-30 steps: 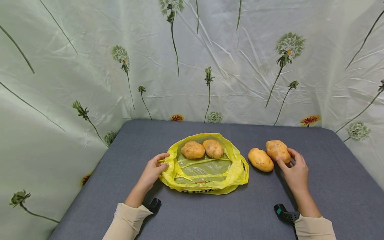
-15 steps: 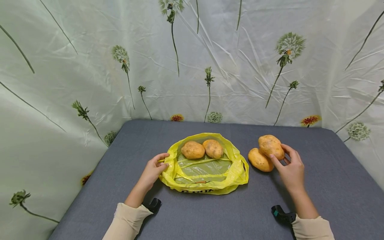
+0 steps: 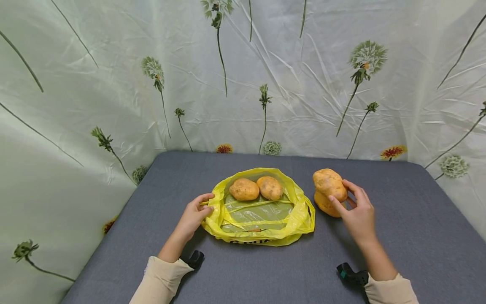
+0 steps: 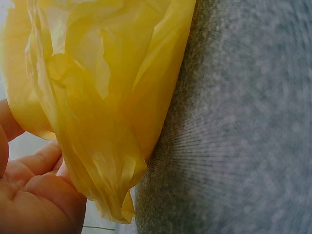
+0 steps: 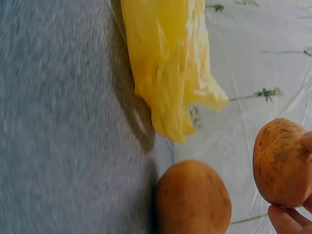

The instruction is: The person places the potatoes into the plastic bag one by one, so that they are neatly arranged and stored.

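Observation:
A yellow plastic bag lies with its mouth spread wide on the grey table. Inside, toward the far side, two potatoes rest side by side. My left hand pinches the bag's left rim between thumb and fingers; the left wrist view shows the gathered yellow plastic beside the hand. To the right of the bag, my right hand grips a potato between thumb and fingertips. The right wrist view shows that potato raised off the table, apart from another potato lying on it.
The grey tabletop extends around the bag, its far edge meeting a pale curtain printed with dandelions. A small thin orange-brown item shows in the near part of the bag. Black straps sit at both wrists.
My right hand has lifted a potato off the table and carried it left, over the one lying beside the bag. My left hand has stayed at the bag's rim.

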### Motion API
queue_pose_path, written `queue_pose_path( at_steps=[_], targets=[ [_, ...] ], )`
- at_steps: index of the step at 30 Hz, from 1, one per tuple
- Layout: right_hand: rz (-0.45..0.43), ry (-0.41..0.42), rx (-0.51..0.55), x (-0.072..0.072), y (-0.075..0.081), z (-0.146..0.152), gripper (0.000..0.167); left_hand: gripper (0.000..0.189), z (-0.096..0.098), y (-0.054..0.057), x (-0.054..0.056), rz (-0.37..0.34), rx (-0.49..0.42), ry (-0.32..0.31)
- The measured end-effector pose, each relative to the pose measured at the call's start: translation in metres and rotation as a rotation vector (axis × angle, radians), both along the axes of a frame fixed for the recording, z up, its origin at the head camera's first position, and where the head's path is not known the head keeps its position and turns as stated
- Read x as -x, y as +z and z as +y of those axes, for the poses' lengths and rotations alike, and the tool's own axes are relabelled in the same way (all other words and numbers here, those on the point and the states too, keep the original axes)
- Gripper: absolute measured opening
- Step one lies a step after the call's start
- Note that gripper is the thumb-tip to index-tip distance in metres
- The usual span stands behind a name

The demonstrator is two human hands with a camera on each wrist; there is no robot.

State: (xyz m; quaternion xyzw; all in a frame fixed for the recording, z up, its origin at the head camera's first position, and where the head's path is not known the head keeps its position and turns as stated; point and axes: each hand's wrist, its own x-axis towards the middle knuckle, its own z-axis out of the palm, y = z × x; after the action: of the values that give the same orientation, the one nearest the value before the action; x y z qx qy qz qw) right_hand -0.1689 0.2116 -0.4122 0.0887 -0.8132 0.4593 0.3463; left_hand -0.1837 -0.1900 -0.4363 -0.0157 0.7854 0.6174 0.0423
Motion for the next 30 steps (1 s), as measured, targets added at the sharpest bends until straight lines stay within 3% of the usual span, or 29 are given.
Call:
queue_pose_path(
  at_steps=[11,21,30],
  targets=[
    [-0.003,0.084,-0.021,-0.013,0.028,-0.039,0.051,0.040,0.000,0.002,0.000,-0.014,-0.004,-0.007],
    [-0.025,0.240,-0.023,0.005,0.003,-0.054,0.057,0.039,0.006,0.024,-0.009,-0.017,0.015,-0.011],
    [-0.025,0.341,-0.050,-0.009,0.025,-0.089,0.050,0.040,0.000,0.000,0.001,-0.005,0.005,-0.005]
  ],
)
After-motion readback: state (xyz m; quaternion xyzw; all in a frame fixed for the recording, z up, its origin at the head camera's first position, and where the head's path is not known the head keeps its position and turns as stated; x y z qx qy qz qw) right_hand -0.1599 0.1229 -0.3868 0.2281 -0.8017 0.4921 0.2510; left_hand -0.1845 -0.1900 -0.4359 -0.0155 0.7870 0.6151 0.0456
